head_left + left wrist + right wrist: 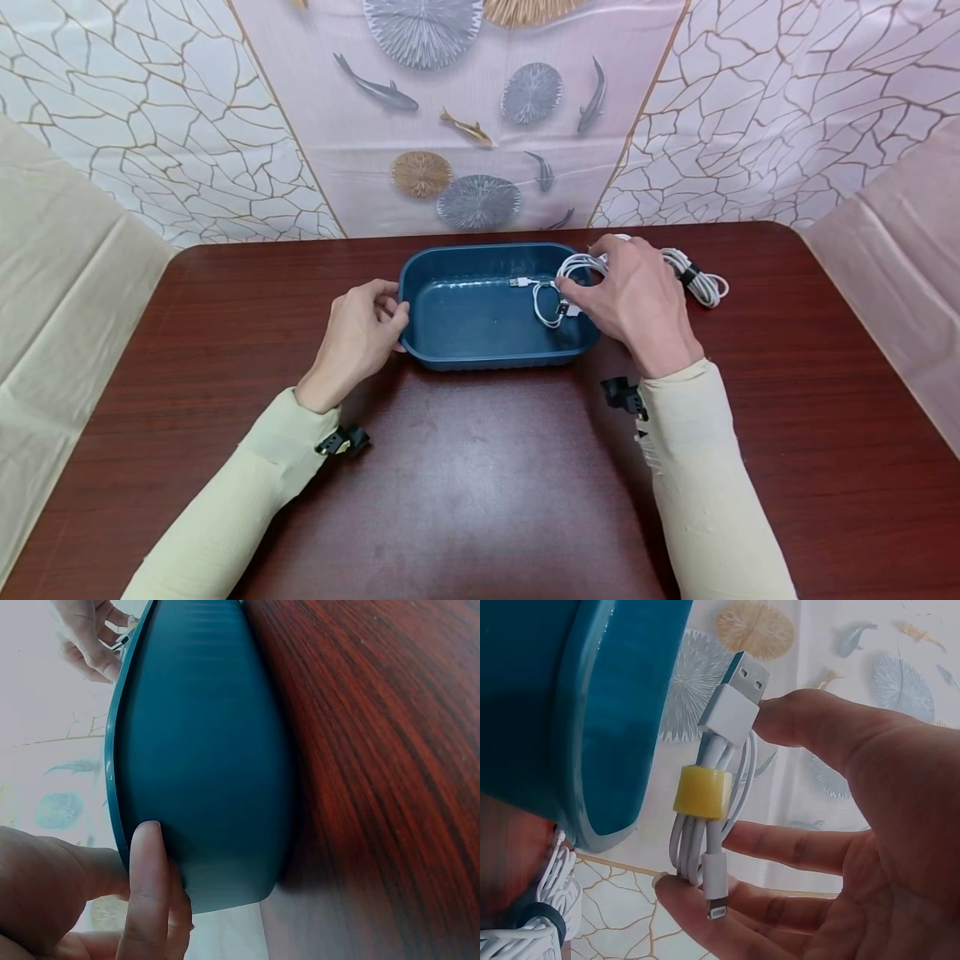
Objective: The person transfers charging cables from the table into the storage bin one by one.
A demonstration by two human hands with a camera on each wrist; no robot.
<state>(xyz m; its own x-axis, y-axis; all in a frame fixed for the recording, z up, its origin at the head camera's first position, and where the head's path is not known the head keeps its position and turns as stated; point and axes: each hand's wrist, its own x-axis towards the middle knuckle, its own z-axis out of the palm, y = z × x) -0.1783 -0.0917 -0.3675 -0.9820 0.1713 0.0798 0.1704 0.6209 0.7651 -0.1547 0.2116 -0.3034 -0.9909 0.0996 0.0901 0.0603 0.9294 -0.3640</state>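
At the left short end of the dark blue oblong plastic bin (491,362), the rim is pinched by the left hand (360,323), with the wall caught between digits on its two faces; by this grip the bin is presumably steadied against sliding on the reddish-brown wood-grain table (465,475), while its opening is left unobstructed. Above the right end of the bin, a coiled white USB-A-to-Lightning cable (700,832) is held by the right hand (633,296), the thumb placed near the USB-A plug (732,712) and a fingertip near the Lightning plug (716,906), probably so that neither connector swings loose. Its loops are gathered by a yellow band (703,792), which should allow the whole coil to be handled as one piece. Inside the bin, toward its right end, a thin white USB cable (536,307) can be seen, apparently resting on the floor; whether the connector just below the right thumb belongs to it or to the held coil cannot be told. Just to the right of the bin, a bulky white cable bundle (707,289) is laid on the table, cinched by a black tie (688,276), likely so that its strands are not tangled, and partly hidden behind the right hand. Behind the bin, a cloth with fish and lily-pad motifs (480,200) is hung, seemingly as a backdrop
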